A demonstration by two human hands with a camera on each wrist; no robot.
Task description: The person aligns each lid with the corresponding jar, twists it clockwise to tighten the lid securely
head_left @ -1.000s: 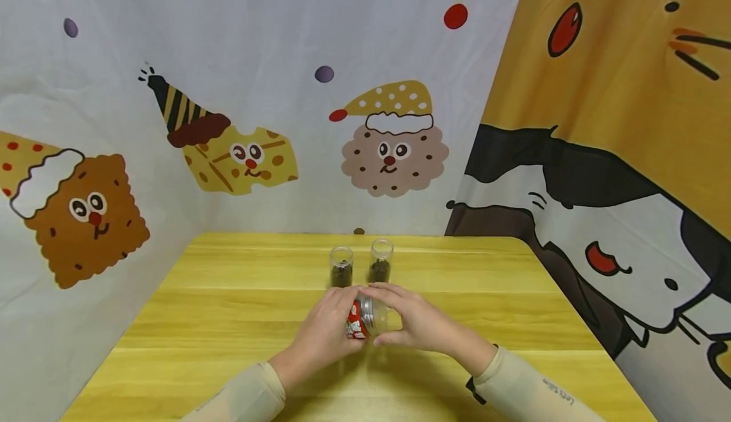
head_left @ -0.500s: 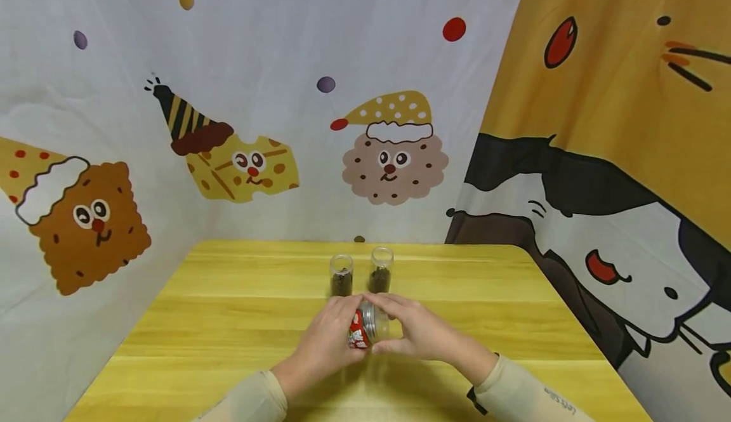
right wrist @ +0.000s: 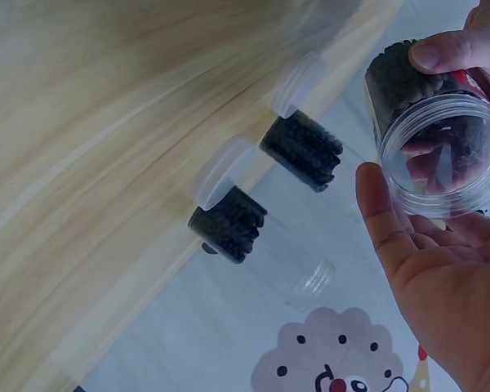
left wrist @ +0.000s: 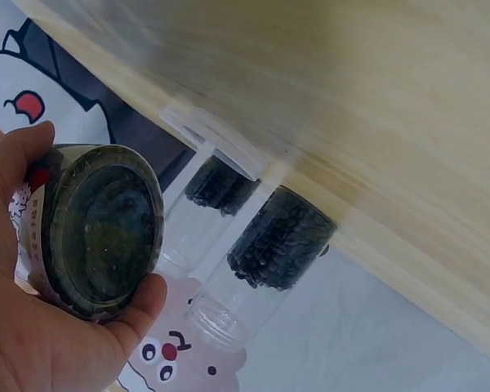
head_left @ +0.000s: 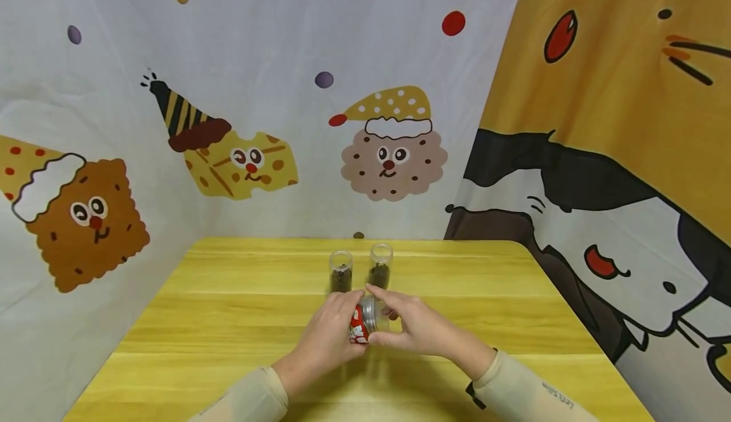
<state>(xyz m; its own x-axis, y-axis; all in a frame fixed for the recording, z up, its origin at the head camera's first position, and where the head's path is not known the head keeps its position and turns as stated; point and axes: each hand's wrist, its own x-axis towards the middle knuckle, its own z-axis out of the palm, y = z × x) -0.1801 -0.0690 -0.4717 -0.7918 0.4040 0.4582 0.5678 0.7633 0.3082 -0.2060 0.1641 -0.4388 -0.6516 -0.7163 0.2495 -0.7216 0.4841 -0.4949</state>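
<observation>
My left hand (head_left: 325, 330) grips a clear plastic jar (head_left: 358, 328) with a red label, held sideways above the table, mouth facing right. Dark granules fill the jar's lower part (right wrist: 404, 82), and its base shows in the left wrist view. At the threaded mouth (right wrist: 445, 155), my right hand (right wrist: 457, 302) is cupped, palm toward the opening. Its thumb and forefinger span either side of the neck in the head view; the other fingers bend close to the mouth, partly hidden. Behind the hands stand two clear jars (head_left: 341, 276) (head_left: 379, 273) partly filled with dark granules.
A translucent lid (right wrist: 224, 171) lies before one standing jar, and a second lid (right wrist: 300, 82) before the other. The wooden table (head_left: 257, 320) ends at a cartoon-printed curtain (head_left: 263, 41) behind and at the sides.
The right hand's lower fingers have bent in toward the jar's mouth and now show beside it. The left hand keeps its grip on the jar. The head view shifts slightly.
</observation>
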